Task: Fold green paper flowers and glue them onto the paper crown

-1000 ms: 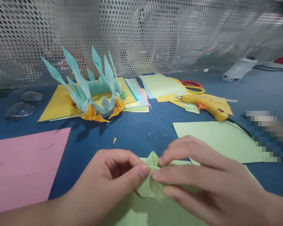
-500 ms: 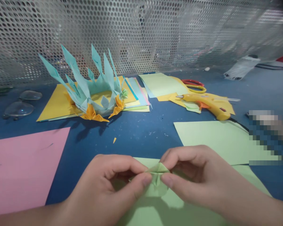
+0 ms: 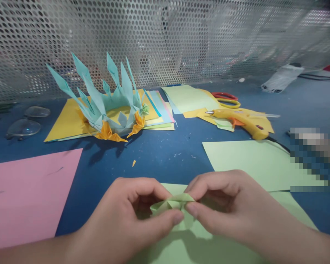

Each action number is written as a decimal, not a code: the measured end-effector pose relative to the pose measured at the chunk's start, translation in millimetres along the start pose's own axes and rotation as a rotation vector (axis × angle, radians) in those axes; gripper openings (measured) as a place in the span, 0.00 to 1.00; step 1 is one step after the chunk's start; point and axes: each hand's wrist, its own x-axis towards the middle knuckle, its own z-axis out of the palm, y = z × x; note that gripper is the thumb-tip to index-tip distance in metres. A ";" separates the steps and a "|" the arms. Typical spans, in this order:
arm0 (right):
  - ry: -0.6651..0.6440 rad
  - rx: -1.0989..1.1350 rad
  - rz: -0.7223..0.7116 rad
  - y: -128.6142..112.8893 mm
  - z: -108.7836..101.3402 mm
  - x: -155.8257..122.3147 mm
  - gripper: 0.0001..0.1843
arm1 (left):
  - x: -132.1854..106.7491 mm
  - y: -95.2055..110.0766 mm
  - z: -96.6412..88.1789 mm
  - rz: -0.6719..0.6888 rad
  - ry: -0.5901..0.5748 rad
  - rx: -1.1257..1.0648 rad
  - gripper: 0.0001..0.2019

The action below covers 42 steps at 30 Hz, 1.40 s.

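Note:
A small folded piece of light green paper [image 3: 178,202] is pinched between my two hands, low in the middle of the head view. My left hand [image 3: 134,212] grips its left side, with the thumb along the front. From the right, my right hand [image 3: 222,203] pinches the other end between thumb and index finger. Behind the thumbs, parts of the folds are hidden. Beneath both hands lies a larger light green sheet [image 3: 208,249], with their shadow on it.
A blue paper crown [image 3: 95,91] with orange folded pieces [image 3: 109,132] stands on stacked coloured paper [image 3: 62,123]. A yellow glue gun [image 3: 241,119] and scissors [image 3: 227,101] lie to the right. Pink paper [image 3: 33,194] and glasses [image 3: 23,126] are at left; perforated metal mesh [image 3: 165,40] rises behind.
My left thumb has slid right and slightly down across the folded paper. The paper has turned in my fingers, and more of its left folds show now.

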 end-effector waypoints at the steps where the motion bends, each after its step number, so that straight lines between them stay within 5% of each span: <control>1: 0.027 -0.020 -0.021 0.1 0.9 -0.6 0.04 | -0.1 -0.2 0.3 -0.009 0.001 0.000 0.05; 13: -0.007 -0.303 -0.225 -8.1 -4.1 4.4 0.10 | -1.6 3.6 1.9 -0.095 0.007 -0.110 0.11; 22: 0.006 -0.522 -0.497 -7.5 -5.4 1.4 0.13 | -2.5 10.9 4.9 0.028 -0.054 0.133 0.08; 26: 0.019 -0.456 -0.428 -3.9 -4.3 -1.8 0.07 | -1.9 6.7 3.2 -0.001 -0.008 0.118 0.08; 29: 0.093 -0.431 -0.439 1.1 -2.6 -3.1 0.22 | 2.0 5.8 0.5 -0.046 0.048 0.012 0.08; 31: 0.112 -0.416 -0.488 3.7 -1.7 -2.5 0.20 | 4.2 7.0 -0.2 -0.066 0.059 -0.090 0.06; 35: 0.084 -0.396 -0.488 3.7 -1.3 -0.2 0.11 | 3.2 8.5 1.0 -0.040 0.032 -0.197 0.08; 42: 0.109 -0.394 -0.515 -2.6 -3.3 1.2 0.14 | 0.1 8.1 -1.8 -0.004 -0.070 -0.220 0.04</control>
